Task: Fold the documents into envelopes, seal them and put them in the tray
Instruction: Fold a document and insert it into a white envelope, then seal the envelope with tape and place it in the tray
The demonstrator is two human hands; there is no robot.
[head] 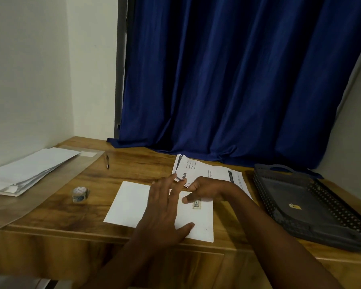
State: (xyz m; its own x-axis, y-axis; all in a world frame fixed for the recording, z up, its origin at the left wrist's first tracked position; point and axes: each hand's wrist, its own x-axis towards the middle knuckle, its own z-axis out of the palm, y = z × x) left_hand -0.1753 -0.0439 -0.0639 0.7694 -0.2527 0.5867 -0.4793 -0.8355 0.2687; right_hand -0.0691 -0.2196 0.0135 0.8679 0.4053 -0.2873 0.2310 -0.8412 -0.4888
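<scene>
Envelope [131, 205]: white, flat on the wooden table [133, 170], near the front edge, small stamp-like sticker [196, 204] on its right half.
Left hand [165, 213]: fingers straight and spread, palm down on the envelope's middle, fingertips reaching the documents' near edge.
Right hand [204, 189]: fingers curled over the envelope's far edge, thumb pressing beside the sticker; whether anything is pinched, cannot tell.
Documents [206, 173]: printed stack, just behind the envelope, touching it.
Tray [296, 197]: dark perforated plastic, right of the documents, 1 small yellow tag inside.
Spare envelopes [29, 172]: pile at far left.
Tape roll [80, 193]: between the pile and the envelope.
Pen [107, 161]: behind, near the blue curtain [227, 80].
</scene>
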